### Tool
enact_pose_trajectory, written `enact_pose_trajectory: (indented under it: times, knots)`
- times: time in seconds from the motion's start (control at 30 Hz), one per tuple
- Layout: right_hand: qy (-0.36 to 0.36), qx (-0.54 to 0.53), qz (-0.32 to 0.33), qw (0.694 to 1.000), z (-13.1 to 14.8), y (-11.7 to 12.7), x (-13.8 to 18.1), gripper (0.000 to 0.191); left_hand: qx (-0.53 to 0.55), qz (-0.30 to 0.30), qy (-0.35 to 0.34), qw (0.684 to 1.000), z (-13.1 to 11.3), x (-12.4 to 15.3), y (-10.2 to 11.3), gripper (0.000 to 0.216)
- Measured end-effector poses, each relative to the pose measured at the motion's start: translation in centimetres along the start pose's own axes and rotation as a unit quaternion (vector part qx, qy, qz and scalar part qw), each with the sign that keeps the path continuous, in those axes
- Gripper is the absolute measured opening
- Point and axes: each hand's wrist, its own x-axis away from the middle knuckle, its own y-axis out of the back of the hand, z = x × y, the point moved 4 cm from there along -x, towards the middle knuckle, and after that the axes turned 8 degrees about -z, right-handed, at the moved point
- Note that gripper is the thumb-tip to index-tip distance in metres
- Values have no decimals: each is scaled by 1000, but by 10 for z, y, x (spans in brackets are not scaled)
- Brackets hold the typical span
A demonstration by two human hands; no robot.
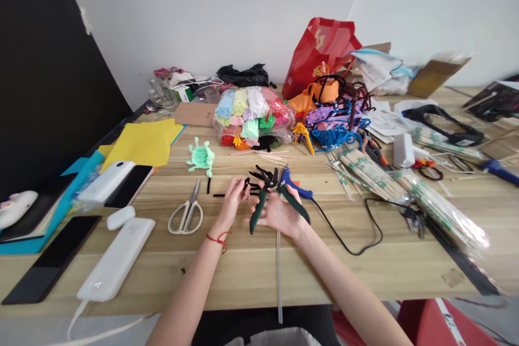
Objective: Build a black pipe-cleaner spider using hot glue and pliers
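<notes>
Counting from beside the bench: two bare hands at work, one wearing a red cord bracelet (219, 238). The left hand (233, 195) has its fingertips pressed together, pinching a short black fuzzy piece (247, 181). The right hand (279, 213) is palm upward with fingers spread; across it rests one pair of spring-loaded pliers with dark green grips (258, 210), handles apart.

Just behind that hand lies one blue glue gun (290, 181) with a black cable; near its wrist, one translucent rod (279, 275) reaches past the table edge. Left of the hands: one pair of white-handled scissors (188, 207), and one mint-green fuzzy figure with knobbed limbs (200, 157), a short black strip (208, 185) just beside it.

Further left, two dark-screened phones (52, 259), two white oblong devices (117, 259) and one small white rounded case (120, 218).

At the back, one clear plastic bag of multicoloured fuzzy bundles (255, 113) and one red carrier bag (318, 48) bearing a gold emblem, not legible. At right, at least three clear packets of thin wooden sticks (373, 173) carry green print, too small to read. Marks on the nearer white device are likewise unreadable.
</notes>
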Motion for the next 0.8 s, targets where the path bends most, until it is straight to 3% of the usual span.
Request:
enact_pose_trajectory:
  times: [0.17, 0.33, 0.8]
  knots:
    - [-48, -46, 56, 996, -9, 2, -4, 60, -16, -4, -17, 1000, -5, 1, 0, 29]
    - [-52, -25, 75, 995, -15, 8, -9, 51, -45, 8, -26, 999, -6, 0, -1, 34]
    - [-129, -54, 139, 980, -24, 4, -7, 52, 38, 5, 2, 999, -1, 0, -3, 32]
